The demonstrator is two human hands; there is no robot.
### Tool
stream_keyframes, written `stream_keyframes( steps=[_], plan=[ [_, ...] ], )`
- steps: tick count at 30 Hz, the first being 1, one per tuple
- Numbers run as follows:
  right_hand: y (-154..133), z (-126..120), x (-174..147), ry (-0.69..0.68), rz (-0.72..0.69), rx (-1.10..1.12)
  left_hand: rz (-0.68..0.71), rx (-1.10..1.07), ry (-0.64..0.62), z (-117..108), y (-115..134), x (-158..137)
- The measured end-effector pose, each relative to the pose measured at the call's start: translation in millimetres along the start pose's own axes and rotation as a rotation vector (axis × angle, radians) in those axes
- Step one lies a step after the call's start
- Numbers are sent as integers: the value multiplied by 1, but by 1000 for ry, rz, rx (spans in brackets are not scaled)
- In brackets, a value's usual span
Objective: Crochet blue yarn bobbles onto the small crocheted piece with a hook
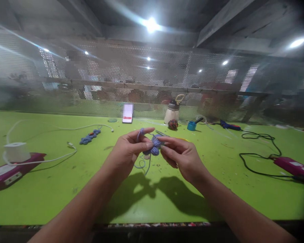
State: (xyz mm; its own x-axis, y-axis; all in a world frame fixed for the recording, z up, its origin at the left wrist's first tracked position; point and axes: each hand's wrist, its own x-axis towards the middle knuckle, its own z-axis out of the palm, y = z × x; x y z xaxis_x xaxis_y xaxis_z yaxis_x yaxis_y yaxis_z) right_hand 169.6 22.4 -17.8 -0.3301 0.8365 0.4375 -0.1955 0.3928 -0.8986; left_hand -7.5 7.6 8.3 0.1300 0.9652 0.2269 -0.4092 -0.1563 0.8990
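My left hand (129, 148) is closed on a small blue-purple crochet piece (155, 145) with puffy petals, pinched between thumb and fingers. A loop of the same yarn (141, 133) goes round its raised index finger, and a loose tail hangs below the piece. My right hand (181, 152) is at the piece's right side, its fingers closed in a pinch on what looks like a thin crochet hook, mostly hidden. Just behind the right fingers, a slim grey item with a yellow end (184, 139) shows in part.
On the green table (111, 202) lie a finished-looking blue crochet strip (90, 136), a phone (127, 113), a bottle (172, 113), a dark yarn ball (173, 124), a teal container (192, 126) and a blue glue gun (229, 126). Power strips (17, 168) and cables flank both sides.
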Motion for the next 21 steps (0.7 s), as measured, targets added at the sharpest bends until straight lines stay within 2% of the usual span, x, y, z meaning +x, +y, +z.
stream_keyframes(
  steps=[5, 11, 15, 21],
  plan=[
    [-8, -6, -2, 12, -125, -256, 47, 64, -24, -1, 4, -2],
    [-19, -16, 1, -3, -496, -695, 104, 113, -27, -2, 7, -5],
    [-24, -19, 2, -43, -586, -756, 115, 104, -26, -1, 9, -8],
    [-27, -21, 0, -61, -609, -775, 124, 111, -57, -2, 10, -9]
  ],
)
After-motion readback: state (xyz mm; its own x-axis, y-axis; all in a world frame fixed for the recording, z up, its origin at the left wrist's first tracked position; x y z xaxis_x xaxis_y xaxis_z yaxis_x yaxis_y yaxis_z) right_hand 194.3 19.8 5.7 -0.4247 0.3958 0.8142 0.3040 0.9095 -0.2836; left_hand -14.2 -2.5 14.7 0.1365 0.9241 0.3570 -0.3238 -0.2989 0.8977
